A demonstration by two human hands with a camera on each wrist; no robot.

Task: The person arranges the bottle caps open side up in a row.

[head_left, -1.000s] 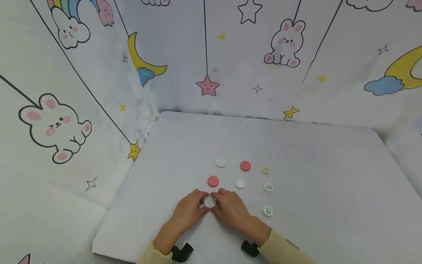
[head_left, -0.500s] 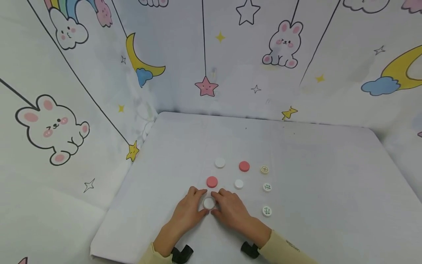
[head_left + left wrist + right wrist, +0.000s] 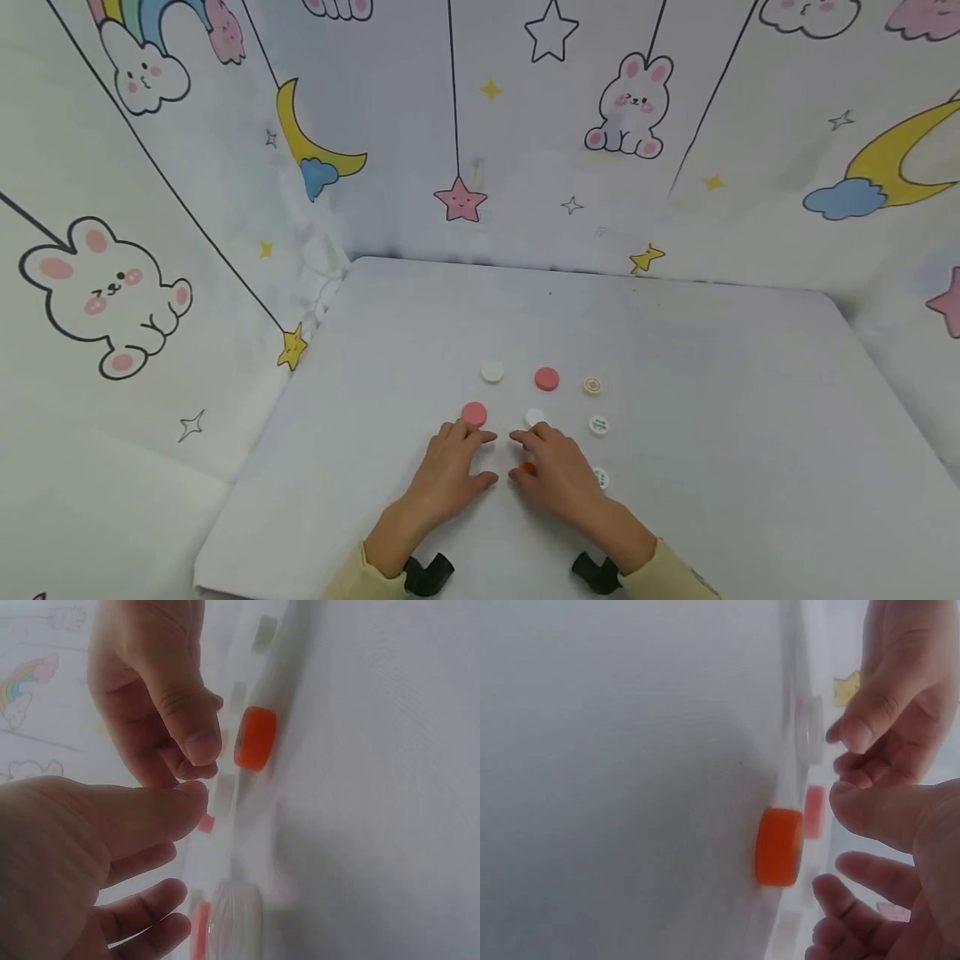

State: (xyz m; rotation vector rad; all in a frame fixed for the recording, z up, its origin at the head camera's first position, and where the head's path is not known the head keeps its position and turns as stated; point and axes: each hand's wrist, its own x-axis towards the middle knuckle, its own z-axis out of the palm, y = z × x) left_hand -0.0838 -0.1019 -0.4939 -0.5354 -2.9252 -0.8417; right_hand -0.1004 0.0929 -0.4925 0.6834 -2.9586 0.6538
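White, cloth-covered rectangular table (image 3: pixel 720 400): base. Left hand (image 3: pixel 447 469), right hand (image 3: pixel 561 473): loose-fingered, grasping nothing, fingertips apart. Clear-rimmed, plastic-looking round piece (image 3: pixel 238 922): left, by the left hand. Orange, plastic-looking round disc (image 3: pixel 778 847): right, by the right hand; likely best met low, from opposite rims, lest it skid. Hidden from above: the clear-rimmed piece; most of the orange disc, top face illegible.

An orange disc (image 3: pixel 778 847) lies on the tabletop (image 3: pixel 622 757) near the right hand (image 3: pixel 939 847); behind are a pink disc (image 3: pixel 814 813) and the left hand (image 3: pixel 909 690).
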